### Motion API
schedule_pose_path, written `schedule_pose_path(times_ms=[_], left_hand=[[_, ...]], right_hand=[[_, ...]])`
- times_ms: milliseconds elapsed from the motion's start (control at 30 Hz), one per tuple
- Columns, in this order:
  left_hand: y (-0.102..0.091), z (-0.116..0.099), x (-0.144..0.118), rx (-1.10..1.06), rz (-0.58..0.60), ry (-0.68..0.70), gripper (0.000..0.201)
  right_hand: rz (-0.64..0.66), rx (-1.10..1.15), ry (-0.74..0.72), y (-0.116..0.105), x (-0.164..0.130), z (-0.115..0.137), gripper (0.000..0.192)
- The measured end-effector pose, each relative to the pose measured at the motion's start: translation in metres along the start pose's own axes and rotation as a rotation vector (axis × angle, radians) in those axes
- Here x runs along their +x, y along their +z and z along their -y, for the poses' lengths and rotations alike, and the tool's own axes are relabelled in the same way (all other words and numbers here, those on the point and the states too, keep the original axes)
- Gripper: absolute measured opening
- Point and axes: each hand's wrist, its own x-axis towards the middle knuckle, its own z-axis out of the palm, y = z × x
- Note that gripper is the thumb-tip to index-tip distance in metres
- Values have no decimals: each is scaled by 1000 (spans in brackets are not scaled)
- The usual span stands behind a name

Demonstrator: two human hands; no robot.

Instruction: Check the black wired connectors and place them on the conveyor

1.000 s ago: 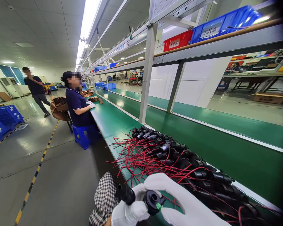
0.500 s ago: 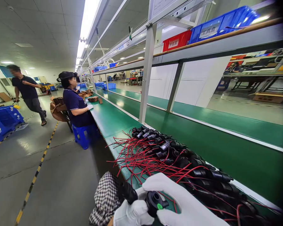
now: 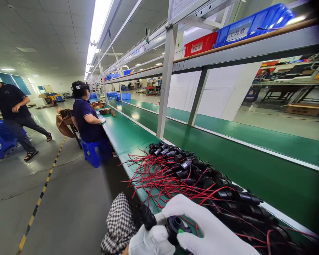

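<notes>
My left hand, in a white glove, is closed around a small black pump-like part with a round raised opening and a green mark on its side outlet. My right hand, gloved in white too, curves over the same part, its thumb against the outlet. A ribbed black cylinder sticks out at the left of my left hand; I cannot tell whether it belongs to the same part. Beyond my hands, rows of similar black parts lie on the green bench, their red and black wires trailing toward the bench edge.
A metal post rises behind the parts and carries a shelf with a red bin and a blue bin. Farther along the green bench a co-worker sits on a blue stool. Another person walks at left.
The walking person has come nearer and toward the left edge. The seated co-worker has shifted slightly. My hands keep the black part, moved only slightly right.
</notes>
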Motion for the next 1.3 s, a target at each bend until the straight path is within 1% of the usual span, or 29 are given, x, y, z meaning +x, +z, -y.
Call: schedule_pose_path(times_ms=[67, 100, 200, 267, 300, 367, 467, 533, 633, 667, 800, 867, 967, 1067, 1200, 1300], left_hand=[[0, 1, -2, 0, -31, -19, 72], [0, 2, -2, -8, -45, -21, 70], [0, 3, -1, -56, -60, -16, 63], [1, 1, 1, -97, -28, -4, 56], [3, -1, 3, -115, 1, 2, 52], [6, -4, 5, -142, 59, 28, 44], [10, -7, 7, -163, 121, 42, 36], [10, -8, 7, -162, 130, 25, 36], [9, -8, 7, -117, 106, -8, 37], [7, -7, 7, -95, 98, -16, 38], [2, -5, 7, -49, 77, 1, 39], [2, -4, 8, -52, 57, 25, 38], [2, -5, 8, -56, 21, 45, 38], [2, -5, 7, -49, -17, 26, 41], [3, -9, 8, -27, -3, 8, 46], [6, -15, 8, 19, -56, -23, 49]], right_hand=[[-18, -7, -20, 1, -1, 0, 42], [-15, 7, -5, 2, -3, -1, 45], [57, 168, 93, 4, -5, -7, 61], [78, 258, 141, 5, -4, -13, 69], [62, 255, 143, 6, -2, -15, 68], [5, 165, 119, 5, 2, -19, 63], [-30, 60, 48, 4, 8, -19, 50], [-11, 94, 30, 2, 11, -17, 37], [24, 205, 5, 1, 14, -17, 23], [38, 243, -3, 0, 15, -18, 22], [96, 377, 24, 0, 17, -24, 43], [103, 399, 40, 0, 18, -27, 45], [69, 347, 48, 2, 19, -32, 45], [38, 325, 42, 4, 21, -34, 41], [15, 366, 62, 6, 23, -30, 35], [-16, 351, 56, 7, 23, -29, 24]])
